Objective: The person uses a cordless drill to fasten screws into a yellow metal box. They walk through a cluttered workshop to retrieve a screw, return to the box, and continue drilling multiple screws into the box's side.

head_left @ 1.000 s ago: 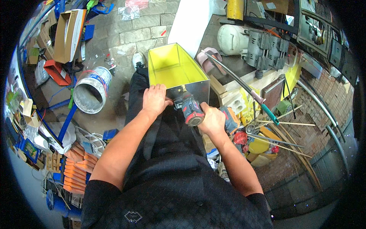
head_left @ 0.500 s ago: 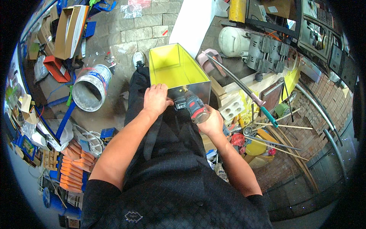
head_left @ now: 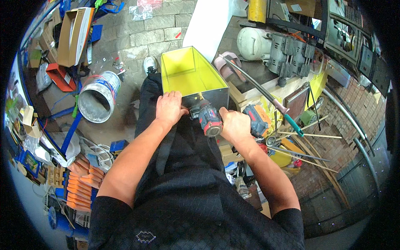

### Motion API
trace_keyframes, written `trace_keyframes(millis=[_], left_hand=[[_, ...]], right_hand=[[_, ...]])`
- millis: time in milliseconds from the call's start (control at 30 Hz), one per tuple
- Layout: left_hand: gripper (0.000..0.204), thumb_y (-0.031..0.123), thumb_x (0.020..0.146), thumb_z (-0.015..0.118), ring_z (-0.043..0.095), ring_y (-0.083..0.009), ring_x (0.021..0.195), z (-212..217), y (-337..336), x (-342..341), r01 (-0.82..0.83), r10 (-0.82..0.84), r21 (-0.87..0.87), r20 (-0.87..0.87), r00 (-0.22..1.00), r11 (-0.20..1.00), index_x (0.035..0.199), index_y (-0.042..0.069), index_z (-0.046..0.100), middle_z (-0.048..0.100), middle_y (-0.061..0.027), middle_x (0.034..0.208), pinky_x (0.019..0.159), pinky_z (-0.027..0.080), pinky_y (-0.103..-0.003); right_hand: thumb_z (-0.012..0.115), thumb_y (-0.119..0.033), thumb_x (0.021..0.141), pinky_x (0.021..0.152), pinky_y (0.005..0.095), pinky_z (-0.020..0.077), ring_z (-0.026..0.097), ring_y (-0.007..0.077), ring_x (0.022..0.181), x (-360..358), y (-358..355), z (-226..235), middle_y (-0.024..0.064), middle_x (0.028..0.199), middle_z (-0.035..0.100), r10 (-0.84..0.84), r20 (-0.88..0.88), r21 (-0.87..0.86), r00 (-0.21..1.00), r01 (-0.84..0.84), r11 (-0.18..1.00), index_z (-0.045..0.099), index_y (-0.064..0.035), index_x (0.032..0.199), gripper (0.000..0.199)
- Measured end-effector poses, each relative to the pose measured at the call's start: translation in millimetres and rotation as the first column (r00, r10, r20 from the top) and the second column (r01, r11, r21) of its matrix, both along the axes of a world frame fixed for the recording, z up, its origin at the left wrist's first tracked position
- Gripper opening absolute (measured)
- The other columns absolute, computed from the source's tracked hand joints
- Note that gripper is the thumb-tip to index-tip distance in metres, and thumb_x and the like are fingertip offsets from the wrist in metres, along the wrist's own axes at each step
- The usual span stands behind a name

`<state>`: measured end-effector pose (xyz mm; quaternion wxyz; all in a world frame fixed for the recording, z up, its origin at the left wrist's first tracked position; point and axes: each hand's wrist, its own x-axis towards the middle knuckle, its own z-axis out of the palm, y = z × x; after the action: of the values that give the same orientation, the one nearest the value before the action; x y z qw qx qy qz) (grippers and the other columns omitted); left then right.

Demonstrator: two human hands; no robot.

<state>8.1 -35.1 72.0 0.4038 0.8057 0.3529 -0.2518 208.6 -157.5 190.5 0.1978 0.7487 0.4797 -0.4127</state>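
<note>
A metal box (head_left: 216, 77) with an open top and a yellow-green inside rests against my lap. My left hand (head_left: 168, 109) is closed over its near edge, fingers on the rim and thumb low by a small metal latch (head_left: 195, 111) on the near wall. In my right hand (head_left: 236, 126) is a cordless drill (head_left: 209, 120), gripped round the handle. Its bit end meets the near wall just above the latch; the exact contact point is too small to tell. The drill's battery (head_left: 257, 121) sticks out to the right of my hand.
To the left stand a dirty white bucket (head_left: 96, 98), an orange-red bin (head_left: 61, 76) and a cardboard box (head_left: 74, 37). A long rod with a teal grip (head_left: 294, 126) slants close by on the right. Beyond it is an air compressor (head_left: 287, 54).
My right hand has shifted right and the drill has turned, so its battery now shows beyond the hand. The left hand keeps its place on the box.
</note>
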Motion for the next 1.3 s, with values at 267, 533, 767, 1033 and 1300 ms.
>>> trace_keyframes(millis=[267, 533, 767, 1033, 1300], left_hand=[[0.063, 0.039, 0.072, 0.095, 0.066, -0.0347, 0.116, 0, 2, -2, -0.003, 0.003, 0.001, 0.004, 1.0, 1.0, 0.112, 0.003, 0.064, 0.072, -0.0159, 0.115, 0.099, 0.052, -0.048], [0.061, 0.035, 0.073, 0.095, 0.066, -0.0312, 0.12, 4, 6, -1, 0.004, -0.005, -0.027, -0.023, 1.0, 1.0, 0.118, 0.005, 0.067, 0.072, -0.013, 0.12, 0.101, 0.051, -0.046], [0.066, 0.04, 0.072, 0.094, 0.066, -0.0357, 0.118, 3, 3, -1, 0.004, -0.004, -0.028, -0.01, 1.0, 1.0, 0.117, 0.002, 0.064, 0.071, -0.0163, 0.119, 0.101, 0.052, -0.048], [0.063, 0.039, 0.072, 0.095, 0.066, -0.0363, 0.117, 1, 0, -3, -0.019, 0.019, -0.008, 0.005, 1.0, 1.0, 0.113, 0.003, 0.064, 0.072, -0.0167, 0.117, 0.1, 0.052, -0.048], [0.064, 0.041, 0.071, 0.095, 0.067, -0.0359, 0.117, 4, 1, 0, 0.027, -0.028, -0.036, -0.018, 0.999, 0.999, 0.112, 0.003, 0.064, 0.072, -0.0166, 0.117, 0.099, 0.052, -0.048]], right_hand=[[0.064, -0.019, 0.09, 0.07, 0.0477, 0.0611, 0.078, 0.035, 0.081, 13, 17, 0, 0.0167, 0.086, 0.076, 0.203, -0.002, 0.005, 0.979, -0.203, 0.979, 0.067, -0.0087, 0.096, 0.013], [0.07, -0.03, 0.087, 0.071, 0.0527, 0.06, 0.076, 0.04, 0.082, 7, 11, 4, 0.0203, 0.082, 0.075, -0.08, -0.043, -0.022, 0.996, 0.08, 0.997, 0.066, -0.0077, 0.094, 0.024], [0.081, -0.045, 0.08, 0.08, 0.0535, 0.0577, 0.074, 0.0437, 0.094, -9, 5, 14, 0.0236, 0.091, 0.076, -0.419, -0.014, -0.04, 0.908, 0.418, 0.908, 0.072, -0.0085, 0.101, 0.043], [0.083, -0.046, 0.079, 0.083, 0.0545, 0.057, 0.073, 0.0464, 0.096, -36, -13, 7, 0.0267, 0.093, 0.075, -0.601, -0.013, 0.012, 0.799, 0.601, 0.799, 0.073, -0.0068, 0.104, 0.047], [0.086, -0.047, 0.078, 0.087, 0.0516, 0.0579, 0.074, 0.0441, 0.1, -33, -27, 6, 0.0259, 0.101, 0.077, -0.554, 0.052, -0.054, 0.831, 0.557, 0.829, 0.075, -0.0069, 0.117, 0.057]])
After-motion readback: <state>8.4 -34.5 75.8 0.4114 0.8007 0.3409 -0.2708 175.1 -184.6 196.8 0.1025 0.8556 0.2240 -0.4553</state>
